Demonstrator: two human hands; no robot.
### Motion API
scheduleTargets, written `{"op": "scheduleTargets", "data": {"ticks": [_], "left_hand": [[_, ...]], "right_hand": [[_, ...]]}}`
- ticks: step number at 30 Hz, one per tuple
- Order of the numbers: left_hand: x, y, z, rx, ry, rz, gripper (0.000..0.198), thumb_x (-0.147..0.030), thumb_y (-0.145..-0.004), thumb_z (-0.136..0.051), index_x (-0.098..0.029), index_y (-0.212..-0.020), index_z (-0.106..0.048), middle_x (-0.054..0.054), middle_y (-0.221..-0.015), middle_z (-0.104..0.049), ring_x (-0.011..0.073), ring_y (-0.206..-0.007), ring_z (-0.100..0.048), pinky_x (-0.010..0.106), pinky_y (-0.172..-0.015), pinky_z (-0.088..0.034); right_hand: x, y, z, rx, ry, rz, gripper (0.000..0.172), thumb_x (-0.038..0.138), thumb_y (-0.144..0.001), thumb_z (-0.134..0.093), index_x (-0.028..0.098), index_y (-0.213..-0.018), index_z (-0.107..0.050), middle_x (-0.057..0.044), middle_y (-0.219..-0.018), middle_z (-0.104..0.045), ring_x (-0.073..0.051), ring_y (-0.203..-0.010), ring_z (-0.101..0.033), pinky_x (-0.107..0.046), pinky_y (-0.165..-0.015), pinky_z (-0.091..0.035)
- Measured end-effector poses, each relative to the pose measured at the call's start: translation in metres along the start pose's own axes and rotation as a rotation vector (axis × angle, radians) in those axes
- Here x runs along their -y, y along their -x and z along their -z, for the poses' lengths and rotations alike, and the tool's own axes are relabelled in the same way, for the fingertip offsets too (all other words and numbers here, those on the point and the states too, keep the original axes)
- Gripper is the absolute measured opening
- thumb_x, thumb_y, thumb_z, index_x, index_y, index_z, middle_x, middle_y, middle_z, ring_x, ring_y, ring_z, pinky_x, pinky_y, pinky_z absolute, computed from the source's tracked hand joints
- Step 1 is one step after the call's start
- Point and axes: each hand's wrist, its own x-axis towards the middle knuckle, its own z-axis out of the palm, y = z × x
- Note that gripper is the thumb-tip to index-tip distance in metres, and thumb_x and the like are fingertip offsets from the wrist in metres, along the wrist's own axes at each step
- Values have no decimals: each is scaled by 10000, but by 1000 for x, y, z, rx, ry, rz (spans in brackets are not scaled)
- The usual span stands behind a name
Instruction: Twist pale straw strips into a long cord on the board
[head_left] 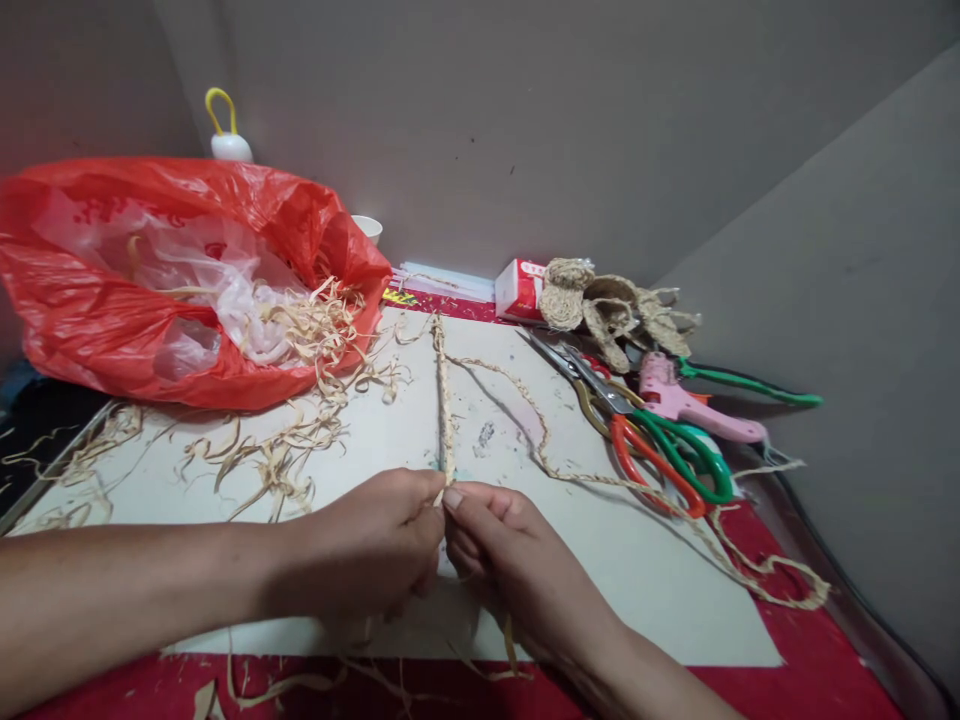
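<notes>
A braided cord [445,430] of pale, knobbly fibre ran from the far edge of a white board [660,600] to its middle, where the left hand [386,545] and right hand [510,545] met, wrists angled inward, thumbs and forefingers pinching it; the lower fingers curled under, perhaps around loose ends, though shadow hid them. Flat, curling strips [281,465] littered the board's left side beside a glossy, crumpled red bag [255,390]. Steel scissors [616,398] with orange and green handles lay across the right edge. Red cloth [112,690] bordered the near edge; grey walls [450,120] rose behind.
</notes>
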Motion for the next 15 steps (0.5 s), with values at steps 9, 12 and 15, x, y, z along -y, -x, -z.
{"op": "scheduleTargets", "data": {"ticks": [9, 12, 15], "left_hand": [[19, -9, -21, -230, 26, -83, 212, -349, -878, -328, -184, -855, -459, -30, -617, -500, 94, -522, -440, 198, -463, -353], [14, -7, -20, -274, -52, -102, 197, -322, -868, -347, -177, -822, -472, -27, -636, -520, 88, -545, -447, 191, -481, -342], [9, -6, -15, -193, -7, -165, 115, -267, -831, -404, -174, -822, -471, -37, -649, -537, 77, -558, -455, 176, -494, -344]], "right_hand": [[-1, 1, -9, 46, -133, -1, 389, 430, -829, -561, 164, -559, -473, 53, -453, -394, -68, -421, -312, -213, -445, -243], [2, 2, -10, 68, -154, -12, 376, 430, -808, -588, 164, -565, -484, 63, -455, -381, -61, -412, -290, -206, -443, -266], [4, 2, -10, 43, -142, -18, 395, 430, -787, -611, 176, -538, -439, 72, -436, -352, -58, -401, -265, -202, -433, -286]]}}
